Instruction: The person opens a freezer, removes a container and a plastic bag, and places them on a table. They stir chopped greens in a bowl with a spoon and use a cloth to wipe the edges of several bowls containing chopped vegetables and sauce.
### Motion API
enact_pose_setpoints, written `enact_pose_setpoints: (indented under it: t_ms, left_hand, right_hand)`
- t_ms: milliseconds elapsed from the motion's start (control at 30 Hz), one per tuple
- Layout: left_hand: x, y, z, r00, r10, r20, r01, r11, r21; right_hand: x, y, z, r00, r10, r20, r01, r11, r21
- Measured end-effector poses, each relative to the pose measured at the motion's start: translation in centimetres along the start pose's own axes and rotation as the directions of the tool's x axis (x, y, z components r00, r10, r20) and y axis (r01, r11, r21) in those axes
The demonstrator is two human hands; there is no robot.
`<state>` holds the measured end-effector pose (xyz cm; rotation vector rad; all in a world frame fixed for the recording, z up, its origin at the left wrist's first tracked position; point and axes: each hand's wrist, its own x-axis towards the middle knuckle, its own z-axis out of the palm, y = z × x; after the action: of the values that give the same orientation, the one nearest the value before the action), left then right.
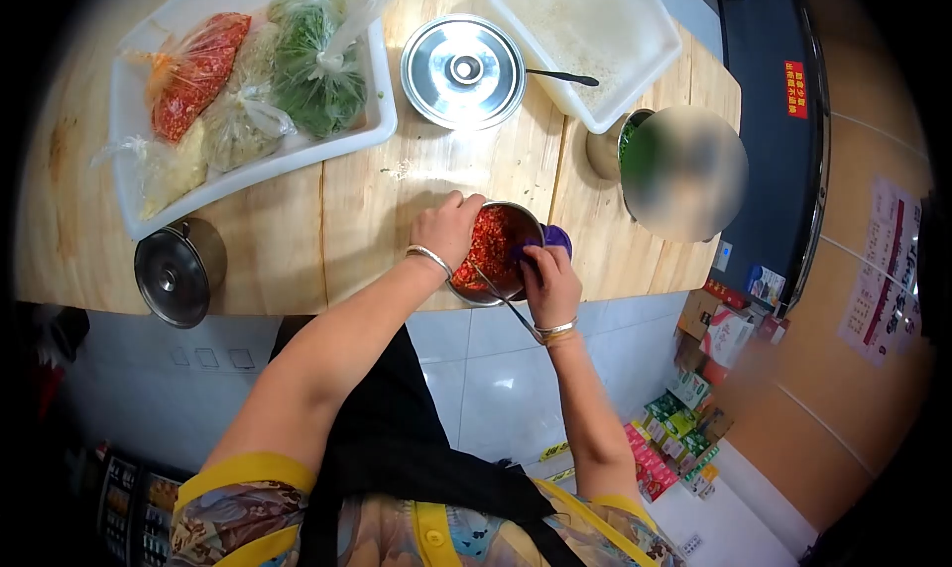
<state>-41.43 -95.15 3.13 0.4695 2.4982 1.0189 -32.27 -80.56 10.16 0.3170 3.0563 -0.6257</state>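
A metal pot with chopped red peppers inside stands at the table's front edge. My left hand is closed on its left rim. At its right side, my right hand has its fingers pressed together on a purple object, whose shape is partly hidden by the hand and the pot. A thin metal spoon handle leans out of the peppers over the near rim, passing beside my right wrist.
A white tray with bagged chopped vegetables lies at the left. Around the pot stand a lidded steel pot, an emptied-looking white tub, a pot of greens and a dark-lidded pot. Boxes lie below right.
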Motion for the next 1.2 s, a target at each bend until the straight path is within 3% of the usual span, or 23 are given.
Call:
enact_pose_setpoints:
  t_ms: [100,133,200,267,333,400,467,533,600,667,800,867,1200]
  left_hand:
    - [0.0,0.1,0.3,1.000,0.007,0.020,-0.007,1.000,0.018]
    - [0.0,0.2,0.5,1.000,0.010,0.019,-0.011,1.000,0.017]
    - [-0.2,0.3,0.5,0.998,0.038,0.043,-0.041,0.997,0.063]
    - [0.1,0.4,0.4,0.998,0.044,0.048,-0.047,0.997,0.057]
    - [-0.1,0.3,0.5,0.997,0.045,0.065,-0.048,0.998,0.040]
    - [0.2,0.3,0.7,0.998,0.049,0.048,-0.050,0.998,0.036]
    - [0.4,0.6,0.7,0.998,0.050,0.042,-0.051,0.998,0.024]
    - [0.1,0.8,0.7,0.999,0.006,0.036,-0.008,0.999,0.040]
    - [0.2,1.0,0.6,1.000,0.006,0.024,-0.007,0.999,0.047]
    - [-0.1,0.9,0.0,0.998,-0.070,-0.004,0.070,0.997,0.015]
    - [-0.4,0.0,-0.1,0.997,-0.060,-0.049,0.060,0.998,0.001]
    - [-0.4,-0.3,0.2,0.997,-0.047,-0.062,0.047,0.999,-0.010]
    - [-0.5,-0.4,0.1,0.995,-0.005,-0.100,-0.003,0.997,-0.077]
  right_hand:
    - [2.7,0.0,0.3,0.943,-0.319,-0.093,0.312,0.946,-0.083]
    - [3.4,0.6,0.7,0.943,-0.320,-0.095,0.312,0.946,-0.087]
    - [4.5,1.3,1.4,0.893,-0.430,0.131,0.450,0.855,-0.258]
    - [4.9,1.7,1.2,0.893,-0.418,0.167,0.450,0.843,-0.296]
    - [4.0,2.4,1.2,0.917,-0.291,0.273,0.378,0.851,-0.365]
    - [2.3,3.1,1.8,0.939,-0.247,0.239,0.325,0.862,-0.388]
    - [0.7,2.6,2.5,0.976,0.086,0.200,0.031,0.855,-0.518]
    - [0.8,0.4,3.1,0.925,0.346,0.154,-0.206,0.801,-0.562]
    - [1.1,-2.0,2.5,0.871,0.473,0.134,-0.389,0.829,-0.401]
    - [0.4,-2.6,2.5,0.892,0.450,0.041,-0.434,0.878,-0.202]
    - [-0.9,0.1,-0.1,0.920,0.334,-0.207,-0.305,0.939,0.158]
    - [-1.8,1.3,-1.1,0.781,0.622,-0.053,-0.465,0.637,0.615]
    - [-3.2,4.0,-5.9,0.722,0.691,-0.036,-0.354,0.414,0.839]
